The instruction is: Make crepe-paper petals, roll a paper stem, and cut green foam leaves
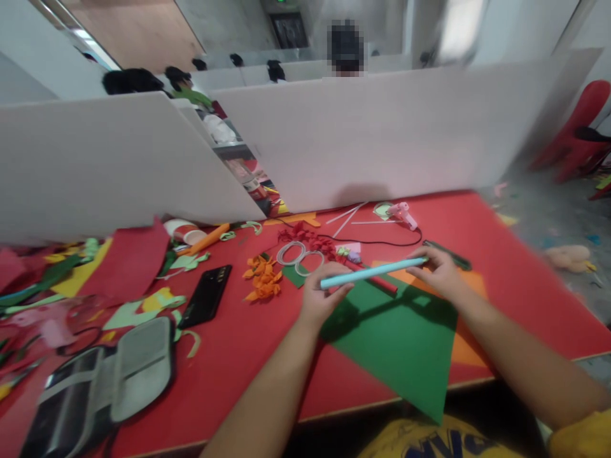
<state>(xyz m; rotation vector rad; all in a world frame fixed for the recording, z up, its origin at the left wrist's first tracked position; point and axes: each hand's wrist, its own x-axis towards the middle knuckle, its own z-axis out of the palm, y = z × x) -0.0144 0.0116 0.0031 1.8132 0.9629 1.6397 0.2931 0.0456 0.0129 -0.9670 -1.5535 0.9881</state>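
Light-blue paper tube, slender, straight and smooth, held slightly aslant above a green paper sheet on the red desk. The left hand is partly closed around one end; the right hand pinches the other, its fingers loosely curled.

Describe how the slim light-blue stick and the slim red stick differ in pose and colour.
The slim light-blue stick is held up near its ends by the left hand and right hand, while the slim red stick lies below. One is pale blue, the other bright red. The light-blue stick crosses in front, partly hiding the red stick. Both look straight.
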